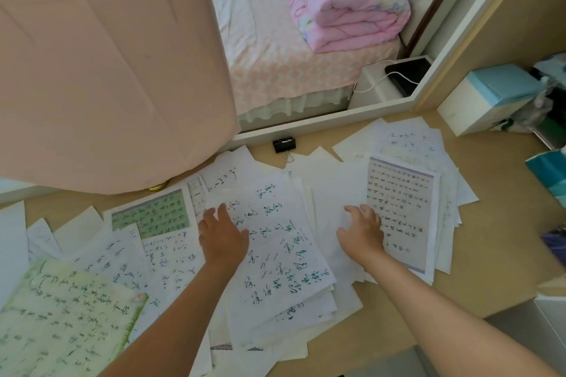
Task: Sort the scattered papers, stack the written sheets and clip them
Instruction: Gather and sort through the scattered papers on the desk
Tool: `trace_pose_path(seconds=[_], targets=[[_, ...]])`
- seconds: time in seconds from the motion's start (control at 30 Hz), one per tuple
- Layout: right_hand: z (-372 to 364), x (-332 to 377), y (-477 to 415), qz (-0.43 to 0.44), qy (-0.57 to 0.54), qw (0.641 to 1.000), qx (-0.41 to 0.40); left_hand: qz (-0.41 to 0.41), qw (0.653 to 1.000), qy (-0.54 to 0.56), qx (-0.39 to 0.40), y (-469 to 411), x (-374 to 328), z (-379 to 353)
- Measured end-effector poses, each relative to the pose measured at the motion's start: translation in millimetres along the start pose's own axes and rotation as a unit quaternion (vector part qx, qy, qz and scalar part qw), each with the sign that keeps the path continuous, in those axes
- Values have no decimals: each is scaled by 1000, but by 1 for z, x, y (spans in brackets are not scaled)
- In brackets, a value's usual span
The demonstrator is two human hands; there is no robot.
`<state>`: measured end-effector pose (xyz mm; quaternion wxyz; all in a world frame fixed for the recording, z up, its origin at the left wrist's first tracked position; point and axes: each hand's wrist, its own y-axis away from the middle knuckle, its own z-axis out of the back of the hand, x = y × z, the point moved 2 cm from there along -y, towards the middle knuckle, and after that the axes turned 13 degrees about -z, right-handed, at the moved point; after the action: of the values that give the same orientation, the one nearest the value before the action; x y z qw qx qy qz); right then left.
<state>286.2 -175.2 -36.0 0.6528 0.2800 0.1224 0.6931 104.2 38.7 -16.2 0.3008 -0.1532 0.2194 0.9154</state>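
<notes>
Many sheets lie scattered over a tan desk (490,254). A white sheet with large handwriting (275,248) tops a loose pile in the middle. My left hand (222,237) rests flat on its left edge, fingers spread. My right hand (363,231) lies on a blank white sheet (333,205), fingers bent at the edge of a printed grid sheet (401,211). A green-bordered written sheet (64,318) sits at the lower left. A black binder clip (284,144) lies at the desk's far edge, apart from both hands.
A pink lampshade-like cover (107,70) looms over the desk's left rear. A white and blue box (487,98) stands at the right rear, with a teal packet (548,171) beside it. Beyond the desk is a bed with a folded pink quilt (346,0).
</notes>
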Motion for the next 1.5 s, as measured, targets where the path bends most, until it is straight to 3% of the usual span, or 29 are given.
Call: trace_pose_path(seconds=[0.1,0.2,0.37,0.5,0.73,0.83,0.93,1.03,1.13,1.23,1.3,1.43,1.5], targets=[[19,-13,-16,-140,-141,979,-52,-170,985,29,22,-10,-47,-19],[36,-34,-36,-217,-160,960,-75,-297,952,13,68,-14,-97,-45],[57,-87,-70,-297,-144,942,-68,-368,897,-155,189,-23,-150,-94],[65,-106,-83,-291,-167,940,-56,-388,864,-183,263,-24,-168,-129],[74,-109,-91,-171,-280,945,-3,-455,827,-166,285,-12,-209,-157],[79,-106,-93,-142,-313,939,20,-424,867,-77,251,-14,-226,-158],[79,-110,-100,-164,-393,904,45,-371,896,-151,191,-31,-220,-152],[72,-111,-106,-146,-327,930,81,-348,900,-150,214,-38,-213,-149],[73,-115,-109,-159,-342,922,82,-335,929,-56,145,-39,-219,-143],[86,-131,-117,-129,-413,894,116,-206,973,92,38,-48,-219,-133],[98,-145,-121,-111,-464,867,148,-121,973,191,40,-55,-219,-129],[116,-158,-128,-124,-537,810,200,-59,936,315,145,-60,-233,-125],[117,-155,-129,-115,-537,814,191,-49,920,344,182,-59,-241,-121]])
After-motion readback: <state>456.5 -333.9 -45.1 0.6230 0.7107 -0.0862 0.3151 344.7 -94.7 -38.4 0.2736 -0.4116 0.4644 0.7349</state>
